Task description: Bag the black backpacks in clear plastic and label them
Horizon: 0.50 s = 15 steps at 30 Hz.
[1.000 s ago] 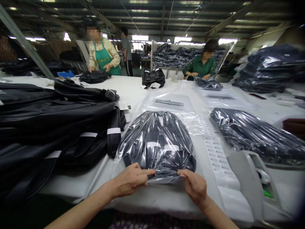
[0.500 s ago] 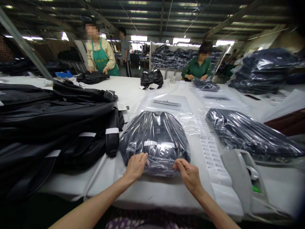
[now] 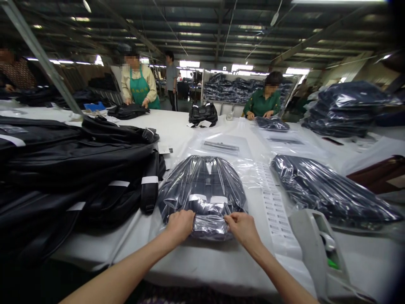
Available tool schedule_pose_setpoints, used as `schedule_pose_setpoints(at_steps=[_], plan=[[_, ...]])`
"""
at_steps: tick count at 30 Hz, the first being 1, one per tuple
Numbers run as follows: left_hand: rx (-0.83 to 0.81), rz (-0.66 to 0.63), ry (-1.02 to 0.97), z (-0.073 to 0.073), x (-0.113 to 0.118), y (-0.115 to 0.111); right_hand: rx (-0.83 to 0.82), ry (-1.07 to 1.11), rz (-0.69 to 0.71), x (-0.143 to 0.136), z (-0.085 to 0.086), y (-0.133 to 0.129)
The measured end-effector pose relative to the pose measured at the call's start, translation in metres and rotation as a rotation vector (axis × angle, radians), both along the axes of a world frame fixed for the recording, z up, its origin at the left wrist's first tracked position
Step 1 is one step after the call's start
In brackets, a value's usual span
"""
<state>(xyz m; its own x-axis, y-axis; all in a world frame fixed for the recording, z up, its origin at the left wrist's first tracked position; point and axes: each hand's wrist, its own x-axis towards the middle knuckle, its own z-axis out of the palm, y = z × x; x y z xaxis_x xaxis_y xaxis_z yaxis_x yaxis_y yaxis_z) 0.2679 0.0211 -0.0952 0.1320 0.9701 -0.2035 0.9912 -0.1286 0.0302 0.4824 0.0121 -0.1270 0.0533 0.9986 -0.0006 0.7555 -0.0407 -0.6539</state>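
Observation:
A dark backpack [image 3: 205, 181] lies on the table in front of me, inside a shiny clear plastic bag [image 3: 209, 226]. Two white bands show through the film near its lower middle. My left hand [image 3: 181, 223] is closed on the plastic at the lower left of the backpack. At the lower right, my right hand [image 3: 242, 227] pinches the same plastic between thumb and fingers. Between the hands the film is drawn across the backpack's near end.
Black bags [image 3: 79, 169] are heaped at left. To the right lie a barcode label sheet [image 3: 276, 211], a tape dispenser [image 3: 311, 236] and another plastic-wrapped bag [image 3: 329, 185]. Wrapped bags [image 3: 348, 105] are stacked behind. Co-workers [image 3: 139, 84] stand across the white table [image 3: 171, 120].
My right hand has moved left, closer to my left hand, with the plastic still pinched. The film between them looks tighter. The view has tilted slightly upward.

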Motion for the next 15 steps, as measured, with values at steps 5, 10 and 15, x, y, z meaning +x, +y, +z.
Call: schedule_pose_setpoints(at_steps=[5, 10, 15], plan=[[-0.048, -0.034, 0.043, -0.002, 0.003, 0.004, -0.013, -0.296, 0.023, 0.007, 0.016, 0.008], [-0.073, -0.058, 0.068, -0.005, 0.004, 0.007, -0.120, -0.467, 0.201, 0.016, 0.035, 0.030], [-0.091, -0.065, 0.091, -0.006, 0.003, 0.008, -0.165, -0.554, 0.286, 0.011, 0.050, 0.047]])
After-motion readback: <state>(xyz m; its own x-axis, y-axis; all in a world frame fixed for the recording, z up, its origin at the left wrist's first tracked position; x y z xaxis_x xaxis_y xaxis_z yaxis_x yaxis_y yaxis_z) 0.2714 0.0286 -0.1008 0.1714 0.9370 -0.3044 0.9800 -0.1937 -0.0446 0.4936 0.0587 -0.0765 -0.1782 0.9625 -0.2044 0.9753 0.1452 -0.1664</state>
